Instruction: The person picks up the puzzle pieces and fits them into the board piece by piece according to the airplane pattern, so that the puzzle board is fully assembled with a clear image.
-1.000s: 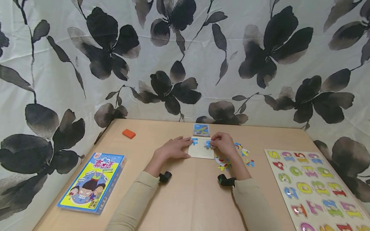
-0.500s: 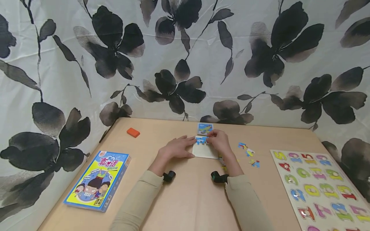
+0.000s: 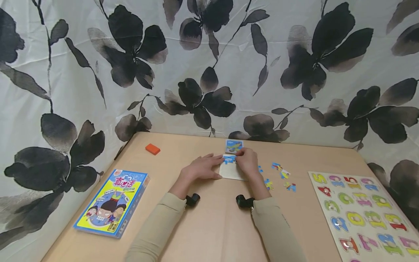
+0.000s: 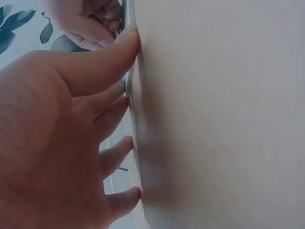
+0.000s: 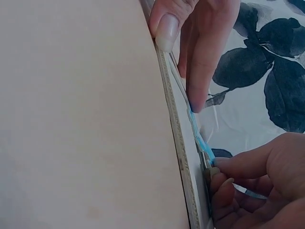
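Note:
A white puzzle board lies on the table near its far side, with blue jigsaw pieces along its upper edge. My left hand steadies the board from the left. Its thumb lies at the board's near edge, while the index fingertip touches the blue pieces. My right hand pinches a blue jigsaw piece between thumb and curled fingers at the board's upper right; the hand partly covers the board. Directly behind the board is a small picture card showing a yellow shape on blue.
Several loose puzzle pieces are scattered right of the board. A blue-and-yellow box stands at the left, with an orange block farther back. At the right lies a large letter sheet. A floral curtain hangs behind the table.
My right hand has brought the blue piece left and up along the board, closing the gap to the other blue piece. My left hand keeps its place. The head view has shifted slightly.

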The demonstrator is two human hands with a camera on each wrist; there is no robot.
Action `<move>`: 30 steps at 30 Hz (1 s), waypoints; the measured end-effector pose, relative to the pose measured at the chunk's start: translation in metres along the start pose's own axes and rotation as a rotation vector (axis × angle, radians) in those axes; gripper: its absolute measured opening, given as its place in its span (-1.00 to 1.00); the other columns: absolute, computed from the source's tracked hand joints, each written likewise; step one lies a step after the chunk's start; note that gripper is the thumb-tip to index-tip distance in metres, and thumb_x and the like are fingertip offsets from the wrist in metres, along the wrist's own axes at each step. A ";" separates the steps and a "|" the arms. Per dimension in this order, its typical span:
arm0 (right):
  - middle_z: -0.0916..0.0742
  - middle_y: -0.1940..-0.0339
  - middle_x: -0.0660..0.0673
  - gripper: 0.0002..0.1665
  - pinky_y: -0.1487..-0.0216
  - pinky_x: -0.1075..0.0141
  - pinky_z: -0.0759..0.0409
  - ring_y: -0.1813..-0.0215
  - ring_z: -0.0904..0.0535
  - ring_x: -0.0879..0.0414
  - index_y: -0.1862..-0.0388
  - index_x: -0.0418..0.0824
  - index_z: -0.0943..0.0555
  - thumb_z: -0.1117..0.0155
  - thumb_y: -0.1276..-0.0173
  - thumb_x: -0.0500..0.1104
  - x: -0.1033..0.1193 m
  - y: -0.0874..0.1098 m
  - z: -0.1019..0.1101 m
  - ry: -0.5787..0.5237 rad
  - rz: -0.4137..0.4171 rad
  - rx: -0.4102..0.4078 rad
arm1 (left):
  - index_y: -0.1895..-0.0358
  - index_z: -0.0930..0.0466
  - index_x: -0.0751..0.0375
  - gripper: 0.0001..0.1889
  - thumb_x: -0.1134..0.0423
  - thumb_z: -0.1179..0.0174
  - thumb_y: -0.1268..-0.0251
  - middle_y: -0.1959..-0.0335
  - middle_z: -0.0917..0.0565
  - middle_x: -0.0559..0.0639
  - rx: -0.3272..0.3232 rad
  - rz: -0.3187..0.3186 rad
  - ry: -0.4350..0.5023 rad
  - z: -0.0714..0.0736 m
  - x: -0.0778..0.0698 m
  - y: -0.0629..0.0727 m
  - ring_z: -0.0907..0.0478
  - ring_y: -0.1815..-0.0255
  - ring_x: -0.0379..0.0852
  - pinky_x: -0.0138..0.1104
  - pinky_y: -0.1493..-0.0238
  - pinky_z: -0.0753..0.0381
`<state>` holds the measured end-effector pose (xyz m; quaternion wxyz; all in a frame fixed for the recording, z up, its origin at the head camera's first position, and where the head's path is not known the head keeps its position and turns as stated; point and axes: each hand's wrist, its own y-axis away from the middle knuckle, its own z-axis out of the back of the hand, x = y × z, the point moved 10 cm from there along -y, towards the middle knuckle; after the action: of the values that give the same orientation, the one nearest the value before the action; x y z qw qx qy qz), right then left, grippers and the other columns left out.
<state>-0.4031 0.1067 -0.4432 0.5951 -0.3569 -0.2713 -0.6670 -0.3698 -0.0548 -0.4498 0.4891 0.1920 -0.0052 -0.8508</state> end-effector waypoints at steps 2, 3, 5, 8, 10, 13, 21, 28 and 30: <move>-0.76 0.24 -0.24 -0.83 0.27 0.28 -0.55 0.19 -0.59 -0.05 0.23 -0.31 -0.74 -0.27 -0.24 -0.33 -0.001 0.000 0.001 0.005 -0.007 -0.004 | -0.55 -0.19 -0.14 -0.22 -0.13 -0.25 -0.29 -0.61 -0.13 -0.25 0.002 0.004 0.003 0.000 0.000 0.000 0.00 -0.65 0.09 0.24 -0.54 -0.02; -0.75 0.24 -0.24 -0.83 0.28 0.28 -0.54 0.19 -0.58 -0.05 0.24 -0.31 -0.74 -0.26 -0.23 -0.33 -0.001 0.001 0.002 0.010 -0.007 -0.007 | -0.55 -0.19 -0.14 -0.22 -0.12 -0.25 -0.29 -0.61 -0.13 -0.25 0.003 0.006 0.005 0.000 0.000 0.000 0.01 -0.65 0.09 0.24 -0.54 -0.02; -0.75 0.26 -0.24 -0.84 0.31 0.30 -0.53 0.21 -0.58 -0.04 0.25 -0.31 -0.73 -0.27 -0.23 -0.33 -0.002 0.001 0.001 0.017 -0.006 -0.007 | -0.55 -0.18 -0.14 -0.22 -0.12 -0.25 -0.29 -0.61 -0.13 -0.25 0.006 0.009 0.006 -0.001 -0.001 0.000 0.01 -0.65 0.08 0.23 -0.54 -0.01; -0.74 0.27 -0.23 -0.85 0.35 0.33 -0.52 0.24 -0.58 -0.03 0.27 -0.31 -0.73 -0.26 -0.22 -0.33 -0.003 0.001 -0.001 0.040 0.006 -0.002 | -0.56 -0.17 -0.15 -0.22 -0.13 -0.25 -0.30 -0.61 -0.12 -0.25 0.011 0.014 0.003 -0.002 -0.001 0.000 0.02 -0.66 0.07 0.22 -0.55 0.00; -0.73 0.29 -0.23 -0.86 0.36 0.34 -0.51 0.24 -0.57 -0.03 0.28 -0.31 -0.72 -0.26 -0.22 -0.34 -0.003 0.001 -0.002 0.057 0.013 0.002 | -0.56 -0.16 -0.16 -0.22 -0.14 -0.24 -0.30 -0.61 -0.11 -0.25 0.017 0.017 0.000 -0.003 -0.001 0.000 0.03 -0.66 0.06 0.21 -0.56 0.00; -0.72 0.31 -0.22 -0.88 0.36 0.33 -0.49 0.25 -0.56 -0.03 0.31 -0.31 -0.72 -0.26 -0.20 -0.35 -0.003 0.002 -0.002 0.072 0.018 0.002 | -0.56 -0.16 -0.17 -0.21 -0.15 -0.24 -0.30 -0.61 -0.11 -0.26 0.021 0.022 0.002 -0.004 -0.001 -0.001 0.03 -0.66 0.05 0.20 -0.56 0.00; -0.71 0.32 -0.21 -0.89 0.30 0.27 -0.50 0.26 -0.56 -0.02 0.31 -0.31 -0.71 -0.32 -0.17 -0.34 0.002 0.005 0.000 0.096 0.044 0.003 | -0.56 -0.15 -0.16 -0.21 -0.15 -0.24 -0.30 -0.62 -0.11 -0.25 0.019 0.015 -0.008 -0.003 -0.002 -0.002 0.03 -0.66 0.06 0.21 -0.56 -0.01; -0.76 0.13 -0.28 -0.78 -0.03 0.05 -0.63 0.04 -0.62 -0.12 0.18 -0.34 -0.75 -0.28 -0.21 -0.39 0.002 0.007 -0.002 0.087 0.057 0.071 | -0.55 -0.17 -0.17 -0.22 -0.15 -0.23 -0.30 -0.61 -0.12 -0.25 0.012 0.020 -0.002 -0.002 0.001 0.000 0.03 -0.66 0.05 0.21 -0.55 -0.02; -0.74 0.10 -0.30 -0.75 -0.08 0.02 -0.62 0.01 -0.62 -0.15 0.15 -0.36 -0.76 -0.26 -0.21 -0.41 0.003 0.008 -0.002 0.097 0.073 0.087 | -0.55 -0.17 -0.18 -0.23 -0.14 -0.23 -0.31 -0.61 -0.12 -0.25 0.009 0.018 -0.004 -0.002 0.000 0.000 0.02 -0.66 0.05 0.21 -0.55 -0.02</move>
<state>-0.3957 0.1019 -0.4429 0.6465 -0.3075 -0.2577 -0.6489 -0.3695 -0.0548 -0.4517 0.4960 0.1924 -0.0120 -0.8466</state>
